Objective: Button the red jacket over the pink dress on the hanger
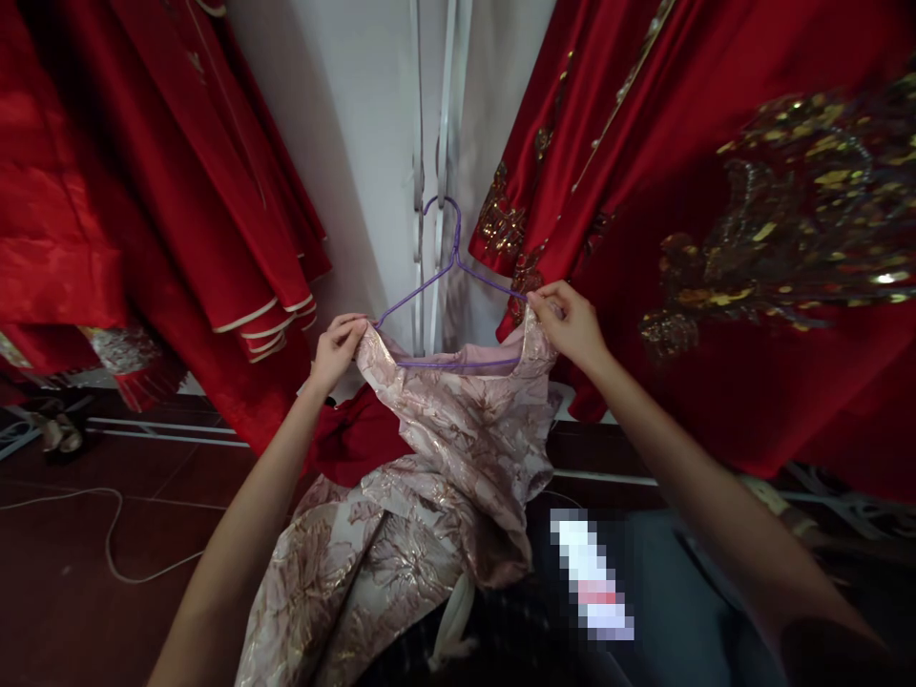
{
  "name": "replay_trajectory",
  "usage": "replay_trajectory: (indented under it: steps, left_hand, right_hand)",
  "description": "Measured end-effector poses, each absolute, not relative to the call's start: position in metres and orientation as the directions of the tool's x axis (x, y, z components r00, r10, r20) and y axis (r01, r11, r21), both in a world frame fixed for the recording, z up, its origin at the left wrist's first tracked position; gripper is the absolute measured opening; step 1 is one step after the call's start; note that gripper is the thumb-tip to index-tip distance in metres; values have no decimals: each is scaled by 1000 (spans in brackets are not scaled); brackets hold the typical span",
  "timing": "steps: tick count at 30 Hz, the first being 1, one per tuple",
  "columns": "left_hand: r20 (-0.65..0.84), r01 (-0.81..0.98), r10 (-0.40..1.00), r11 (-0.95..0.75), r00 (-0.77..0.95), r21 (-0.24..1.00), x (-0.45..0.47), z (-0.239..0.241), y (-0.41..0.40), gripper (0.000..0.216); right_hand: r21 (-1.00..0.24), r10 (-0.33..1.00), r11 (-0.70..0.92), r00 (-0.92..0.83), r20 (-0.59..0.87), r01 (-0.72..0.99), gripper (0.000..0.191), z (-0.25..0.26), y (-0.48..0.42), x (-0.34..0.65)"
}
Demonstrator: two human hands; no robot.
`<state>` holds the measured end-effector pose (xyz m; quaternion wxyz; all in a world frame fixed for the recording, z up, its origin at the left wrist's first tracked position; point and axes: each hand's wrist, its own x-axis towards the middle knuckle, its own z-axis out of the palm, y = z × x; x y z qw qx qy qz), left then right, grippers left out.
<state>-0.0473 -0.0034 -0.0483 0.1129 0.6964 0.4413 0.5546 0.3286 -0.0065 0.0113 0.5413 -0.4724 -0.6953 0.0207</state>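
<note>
In the lower left of the frame, the dark reddish-brown tiled floor (57, 601) is carrying a loosely curving pale cable (109, 540), and beige shoes (70, 438) are sitting farther up near the left edge.

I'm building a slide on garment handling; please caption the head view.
Left hand and right hand pinch a pale pink garment at its shoulders on a purple hanger, with red garments either side.

Clothes shop or wardrobe room, hanging red garments (207, 210), sequined gown (780, 382), shoes (70, 439)
</note>
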Motion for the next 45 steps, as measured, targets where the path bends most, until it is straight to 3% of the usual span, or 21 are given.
replay_trajectory:
  steps: [3,7,10,14,16,22,29,32,39,41,45]
  left_hand:
    - [588,307,807,-573,51,760,-47,-46,-9,42]
    - [411,169,911,-400,-35,901,-67,-69,-11,62]
    - [348,311,936,-314,-58,897,-83,-94,-16,64]
    - [161,553,967,-245,197,796,-96,-118,-30,52]
    - [94,599,969,-216,228,771,-101,-122,-35,45]
    - [268,613,960,-256,74,747,-111,-100,-28,39]
    - [546,555,829,-399,-123,730,-58,-3,3,21]
    - [614,548,785,-480,-80,685,-12,30,2,21]
    - [600,700,791,-359,-123,617,38,44,-27,20]
    - [561,789,825,-296,-74,539,26,45,-33,24]
    - [392,957,920,-112,-2,267,-8,47,-39,32]
  right_hand:
    - [-566,689,556,43,723,608,24,3,-2,326]
    - [-566,675,581,41,736,584,24,1,1,326]
    - [-569,670,594,42,741,568,25,2,2,326]
    - [-594,698,588,28,716,549,26,1,5,328]
    - [-590,701,583,23,713,559,25,1,6,330]
    - [-581,711,571,6,704,580,26,6,1,330]
    - [-582,720,494,72,690,646,30,12,-14,324]
    - [-610,734,482,91,673,629,31,14,-23,320]
    - [-553,677,462,127,725,694,29,33,-64,308]
    - [-536,662,438,145,736,722,27,38,-69,307]
    - [-524,660,412,152,736,745,25,39,-69,305]
